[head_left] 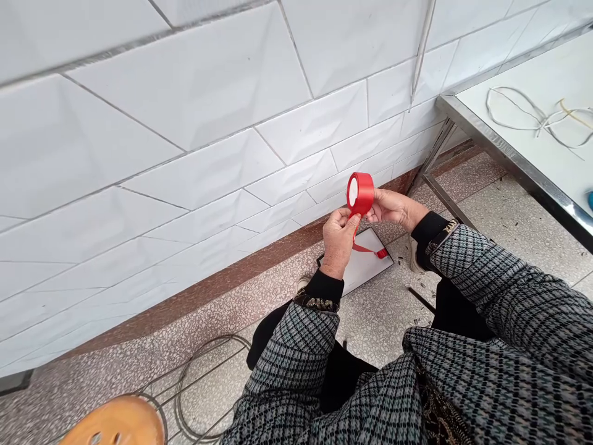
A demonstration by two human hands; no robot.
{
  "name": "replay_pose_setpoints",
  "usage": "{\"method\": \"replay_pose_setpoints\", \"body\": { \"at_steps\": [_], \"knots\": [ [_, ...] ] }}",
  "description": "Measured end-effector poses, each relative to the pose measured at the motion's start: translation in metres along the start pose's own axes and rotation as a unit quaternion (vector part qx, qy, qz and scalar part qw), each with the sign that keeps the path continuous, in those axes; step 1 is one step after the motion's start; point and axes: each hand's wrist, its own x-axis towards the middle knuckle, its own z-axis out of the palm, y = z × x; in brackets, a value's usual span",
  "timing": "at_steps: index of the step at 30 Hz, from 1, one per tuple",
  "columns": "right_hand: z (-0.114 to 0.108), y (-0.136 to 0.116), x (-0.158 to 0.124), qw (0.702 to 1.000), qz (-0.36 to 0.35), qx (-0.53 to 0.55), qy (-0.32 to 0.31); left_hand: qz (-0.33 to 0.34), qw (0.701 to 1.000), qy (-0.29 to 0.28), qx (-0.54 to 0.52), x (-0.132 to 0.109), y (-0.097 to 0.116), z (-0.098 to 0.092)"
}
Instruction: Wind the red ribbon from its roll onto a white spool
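Note:
A roll of red ribbon (pixel 365 193) with a white core is held up in front of me, near the tiled wall. My right hand (pixel 391 207) grips the roll from its right and lower side, some fingers hidden behind it. Just below the roll, my left hand (pixel 339 238) pinches the ribbon between thumb and fingers. From there a loose red ribbon tail (pixel 364 248) hangs down and ends in a small red bunch (pixel 382 253) over a white board (pixel 365 275) with a dark edge, lying on the floor.
White tiles cover the wall (pixel 222 105). At right stands a metal-framed table (pixel 509 157) with thin looped wires (pixel 519 117) on it. An orange round seat (pixel 115 426) and a wire ring frame (pixel 183 395) are at lower left. Dark scraps dot the speckled floor (pixel 380 321).

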Motion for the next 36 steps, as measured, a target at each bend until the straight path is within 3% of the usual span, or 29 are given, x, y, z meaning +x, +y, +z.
{"method": "replay_pose_setpoints", "body": {
  "at_steps": [4, 11, 17, 19, 22, 25, 30, 33, 36],
  "knots": [
    [0.001, -0.003, -0.004, 0.999, 0.034, 0.008, -0.005, 0.050, 0.998, 0.014, 0.032, -0.003, 0.011, -0.001],
    [0.002, -0.003, -0.010, 0.999, 0.039, -0.010, -0.006, 0.060, 0.994, -0.058, 0.064, 0.006, 0.011, -0.009],
    [-0.003, -0.002, -0.012, 0.990, 0.003, -0.126, -0.069, -0.003, 0.993, -0.109, -0.036, 0.005, 0.009, -0.013],
    [-0.006, -0.005, -0.014, 0.979, -0.054, -0.184, -0.071, -0.020, 0.991, -0.118, -0.068, 0.004, 0.010, -0.015],
    [-0.010, -0.008, -0.016, 0.950, -0.190, -0.247, -0.031, -0.043, 0.987, -0.132, -0.086, 0.002, 0.012, -0.018],
    [-0.010, -0.007, -0.014, 0.918, -0.250, -0.307, 0.019, -0.063, 0.985, -0.133, -0.092, 0.001, 0.013, -0.016],
    [-0.006, -0.005, -0.003, 0.892, -0.252, -0.348, 0.138, -0.025, 0.994, -0.053, -0.096, -0.005, 0.010, -0.003],
    [-0.007, -0.009, 0.000, 0.904, -0.230, -0.304, 0.195, -0.010, 0.996, -0.005, -0.090, -0.008, 0.007, 0.001],
    [-0.008, -0.013, 0.000, 0.933, -0.194, -0.240, 0.183, -0.017, 0.998, -0.018, -0.063, -0.010, 0.003, 0.002]
  ]
}}
